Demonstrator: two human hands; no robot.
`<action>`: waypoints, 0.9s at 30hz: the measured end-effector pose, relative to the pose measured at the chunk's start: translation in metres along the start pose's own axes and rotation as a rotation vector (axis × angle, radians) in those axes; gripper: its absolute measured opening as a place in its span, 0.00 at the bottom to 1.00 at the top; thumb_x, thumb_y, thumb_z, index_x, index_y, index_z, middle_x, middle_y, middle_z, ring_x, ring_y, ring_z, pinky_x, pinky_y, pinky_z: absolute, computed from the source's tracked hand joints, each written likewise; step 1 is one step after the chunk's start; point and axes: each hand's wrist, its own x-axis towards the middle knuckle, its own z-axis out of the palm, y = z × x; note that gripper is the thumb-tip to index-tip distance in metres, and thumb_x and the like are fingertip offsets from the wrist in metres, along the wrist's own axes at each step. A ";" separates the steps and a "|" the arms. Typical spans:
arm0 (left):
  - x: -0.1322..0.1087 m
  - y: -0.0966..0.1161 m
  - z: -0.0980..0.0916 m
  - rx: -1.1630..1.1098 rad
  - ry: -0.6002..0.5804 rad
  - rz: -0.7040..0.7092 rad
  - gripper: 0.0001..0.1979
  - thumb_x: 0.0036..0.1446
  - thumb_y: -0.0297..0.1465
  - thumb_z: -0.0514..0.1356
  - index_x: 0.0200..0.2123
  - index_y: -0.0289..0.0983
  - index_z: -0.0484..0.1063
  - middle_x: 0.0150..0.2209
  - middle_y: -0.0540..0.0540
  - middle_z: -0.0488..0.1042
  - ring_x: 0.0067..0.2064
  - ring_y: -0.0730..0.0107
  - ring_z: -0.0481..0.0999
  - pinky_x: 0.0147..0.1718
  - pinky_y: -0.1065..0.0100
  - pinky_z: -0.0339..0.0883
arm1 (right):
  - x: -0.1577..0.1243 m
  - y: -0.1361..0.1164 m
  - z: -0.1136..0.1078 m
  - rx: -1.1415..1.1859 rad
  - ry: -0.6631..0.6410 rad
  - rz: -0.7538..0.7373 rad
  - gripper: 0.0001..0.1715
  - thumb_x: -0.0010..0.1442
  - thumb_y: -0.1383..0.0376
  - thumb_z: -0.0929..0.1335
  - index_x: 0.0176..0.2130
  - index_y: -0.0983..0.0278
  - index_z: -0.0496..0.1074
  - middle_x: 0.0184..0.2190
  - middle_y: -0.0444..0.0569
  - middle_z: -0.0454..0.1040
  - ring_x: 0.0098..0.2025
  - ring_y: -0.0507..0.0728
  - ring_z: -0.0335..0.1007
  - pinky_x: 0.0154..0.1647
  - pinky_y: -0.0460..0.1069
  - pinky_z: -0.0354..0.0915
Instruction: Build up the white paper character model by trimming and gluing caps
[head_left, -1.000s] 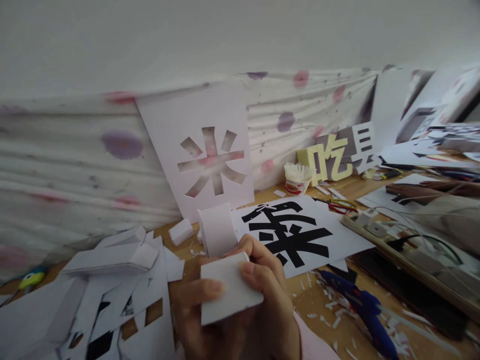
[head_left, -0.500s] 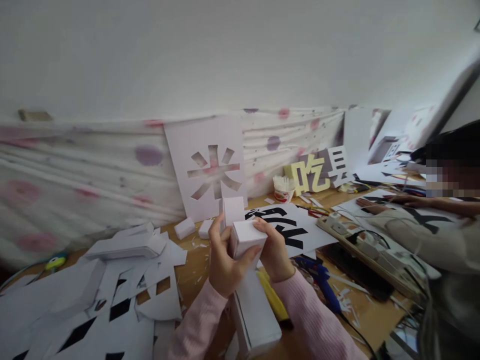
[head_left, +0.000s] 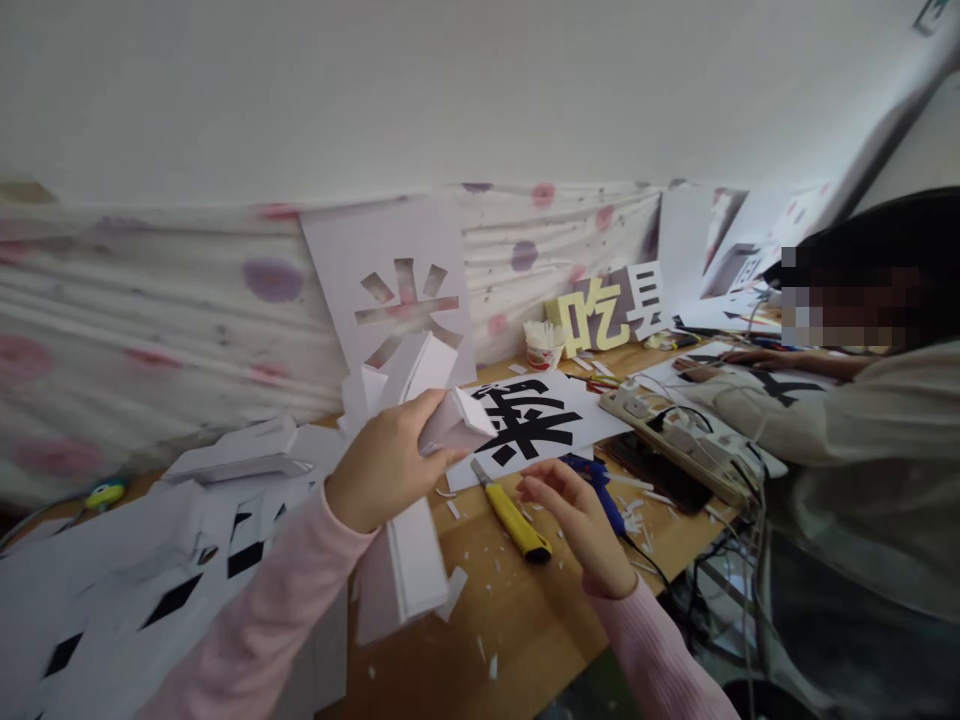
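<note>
My left hand (head_left: 390,465) is closed around a white 3D paper-board character (head_left: 411,575), its box-like arms sticking out above and below the fingers. Its lower arm hangs just over the wooden table; whether it touches is unclear. My right hand (head_left: 574,515) is off the character, fingers apart and slightly curled, with nothing in them. Left of those fingers lies a yellow utility knife (head_left: 517,520), blade pointing away from me. Just beyond the right hand is a blue glue gun (head_left: 606,495). Behind the character, a white sheet (head_left: 596,430) bears a black printed character.
Cut white boards (head_left: 97,580) pile up on the left. A cut-out board (head_left: 382,235) leans on the wall near a tub of white sticks (head_left: 544,345) and a yellow character (head_left: 604,315). Power strips (head_left: 690,440) lie to the right, beside a person (head_left: 862,480) working.
My right hand has let go of the white character and moved right, opening. The left hand has carried the character leftward and tilted it, uncovering the utility knife. The view has shifted slightly.
</note>
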 end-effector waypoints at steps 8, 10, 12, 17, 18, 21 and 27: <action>-0.039 -0.028 0.030 0.374 -0.591 -0.053 0.09 0.54 0.31 0.64 0.39 0.38 0.70 0.41 0.39 0.81 0.44 0.49 0.81 0.39 0.61 0.71 | -0.017 0.055 0.033 -0.631 0.081 0.121 0.17 0.55 0.61 0.72 0.44 0.65 0.71 0.46 0.64 0.73 0.49 0.71 0.68 0.55 0.66 0.57; -0.054 -0.035 0.048 0.380 -0.646 -0.082 0.09 0.55 0.31 0.63 0.40 0.37 0.70 0.41 0.37 0.81 0.44 0.48 0.82 0.39 0.59 0.71 | -0.017 0.060 0.038 -0.695 0.057 0.135 0.17 0.55 0.64 0.72 0.45 0.67 0.71 0.47 0.66 0.73 0.51 0.73 0.67 0.54 0.66 0.57; -0.064 -0.040 0.063 0.378 -0.674 -0.098 0.10 0.56 0.30 0.62 0.42 0.36 0.70 0.42 0.37 0.81 0.44 0.48 0.82 0.39 0.59 0.71 | -0.013 0.062 0.038 -0.720 0.037 0.131 0.15 0.56 0.68 0.70 0.45 0.69 0.72 0.47 0.68 0.72 0.50 0.73 0.67 0.54 0.65 0.58; -0.071 -0.048 0.079 0.363 -0.678 -0.066 0.15 0.56 0.25 0.60 0.48 0.37 0.69 0.44 0.38 0.80 0.45 0.52 0.81 0.38 0.61 0.72 | -0.004 0.067 0.021 -0.621 0.032 0.107 0.15 0.62 0.68 0.62 0.47 0.70 0.70 0.43 0.66 0.74 0.46 0.68 0.70 0.52 0.62 0.61; -0.070 -0.051 0.079 0.360 -0.675 -0.051 0.16 0.56 0.24 0.59 0.49 0.37 0.69 0.44 0.38 0.79 0.45 0.52 0.81 0.38 0.61 0.72 | -0.004 0.067 0.015 -0.572 0.030 0.103 0.16 0.64 0.67 0.60 0.48 0.69 0.70 0.43 0.65 0.74 0.47 0.67 0.71 0.51 0.61 0.63; -0.062 -0.065 0.081 0.326 -0.674 0.022 0.16 0.54 0.20 0.58 0.46 0.35 0.71 0.43 0.38 0.78 0.46 0.51 0.79 0.41 0.58 0.72 | -0.012 0.063 -0.001 -0.398 0.002 0.106 0.18 0.69 0.58 0.56 0.49 0.64 0.67 0.40 0.55 0.74 0.44 0.61 0.73 0.46 0.56 0.68; -0.049 -0.091 0.086 0.215 -0.635 0.151 0.27 0.54 0.16 0.57 0.56 0.37 0.70 0.49 0.40 0.78 0.53 0.55 0.76 0.54 0.53 0.69 | -0.038 0.048 -0.018 0.055 -0.184 0.259 0.19 0.64 0.50 0.66 0.48 0.57 0.60 0.32 0.42 0.70 0.25 0.52 0.70 0.24 0.47 0.66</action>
